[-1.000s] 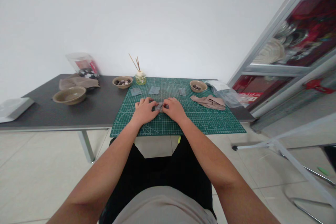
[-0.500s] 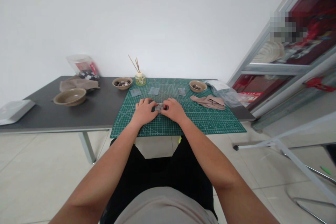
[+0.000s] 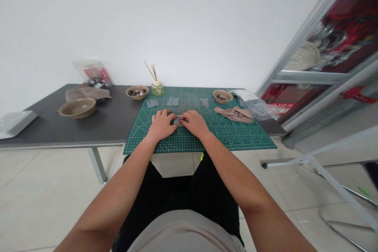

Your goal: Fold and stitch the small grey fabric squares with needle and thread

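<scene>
- At the far left edge of the frame a flat pale grey tray (image 3: 13,121) is cut off; it lies on the dark grey tabletop (image 3: 112,126).
- Right of it a wide tan ceramic bowl (image 3: 77,107) is seen, with a crumpled beige cloth (image 3: 87,93) and a clear plastic bag with red and checked contents (image 3: 92,73) behind.
- Towards the centre, a small tan bowl of dark pieces (image 3: 137,92) and a glass reed-diffuser bottle with sticks (image 3: 157,86) are placed at the upper left corner of the green gridded cutting mat (image 3: 236,136).
- Three small grey fabric squares (image 3: 173,101) are laid along the mat's far part.
- At mid-frame the left hand (image 3: 162,125) and right hand (image 3: 195,123) are held with fingers curled, both pinching a small grey fabric piece (image 3: 177,120) on the mat; most of it is covered by the fingers, so its shape cannot be told.
- Further right, another small tan bowl (image 3: 221,96), a folded beige fabric (image 3: 235,113) and a clear plastic bag (image 3: 251,102) are found.
- The glazed cabinet's contents at the right are blurred.
</scene>
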Tool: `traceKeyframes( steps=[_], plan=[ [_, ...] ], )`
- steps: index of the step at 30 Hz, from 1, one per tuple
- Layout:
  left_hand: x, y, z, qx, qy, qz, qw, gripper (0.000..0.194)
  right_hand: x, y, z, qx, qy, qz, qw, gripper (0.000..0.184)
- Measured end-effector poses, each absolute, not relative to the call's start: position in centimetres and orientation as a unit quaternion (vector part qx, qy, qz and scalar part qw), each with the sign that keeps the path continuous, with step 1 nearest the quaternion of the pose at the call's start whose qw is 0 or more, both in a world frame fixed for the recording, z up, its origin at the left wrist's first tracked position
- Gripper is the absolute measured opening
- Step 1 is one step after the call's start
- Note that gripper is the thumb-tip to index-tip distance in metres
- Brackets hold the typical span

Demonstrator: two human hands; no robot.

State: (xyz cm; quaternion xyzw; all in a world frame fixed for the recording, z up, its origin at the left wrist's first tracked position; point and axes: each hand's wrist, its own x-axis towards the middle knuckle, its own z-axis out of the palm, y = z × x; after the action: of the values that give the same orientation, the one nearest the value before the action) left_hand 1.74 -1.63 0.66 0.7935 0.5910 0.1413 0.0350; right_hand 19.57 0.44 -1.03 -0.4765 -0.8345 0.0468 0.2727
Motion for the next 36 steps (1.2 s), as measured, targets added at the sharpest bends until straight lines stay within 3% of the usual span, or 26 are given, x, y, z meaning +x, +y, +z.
traceKeyframes(
  steps=[4, 12, 19, 26, 36],
  plan=[
    [1.72, -1.61, 0.74, 0.789, 0.596, 0.142, 0.042, 0.038, 19.51, 0.15, -0.87, -0.524, -0.805, 0.021, 0.279, 0.014],
    [1.75, -1.79, 0.85, 0.790, 0.596, 0.139, 0.037, 0.038, 19.63, 0.23, -0.88, -0.425, -0.862, 0.076, 0.267, 0.015],
    [1.91, -1.85, 1.09, 0.785, 0.603, 0.133, 0.043, 0.038, 19.43, -0.07, -0.53, -0.524, -0.813, 0.027, 0.252, 0.011],
    [1.96, -1.92, 1.20, 0.786, 0.603, 0.126, 0.044, 0.037, 19.65, -0.26, -0.50, -0.424, -0.865, 0.080, 0.255, 0.014],
    [1.90, -1.98, 1.19, 0.787, 0.601, 0.133, 0.043, 0.038, 19.42, -0.30, -0.52, -0.516, -0.815, 0.041, 0.260, 0.012]
  ],
)
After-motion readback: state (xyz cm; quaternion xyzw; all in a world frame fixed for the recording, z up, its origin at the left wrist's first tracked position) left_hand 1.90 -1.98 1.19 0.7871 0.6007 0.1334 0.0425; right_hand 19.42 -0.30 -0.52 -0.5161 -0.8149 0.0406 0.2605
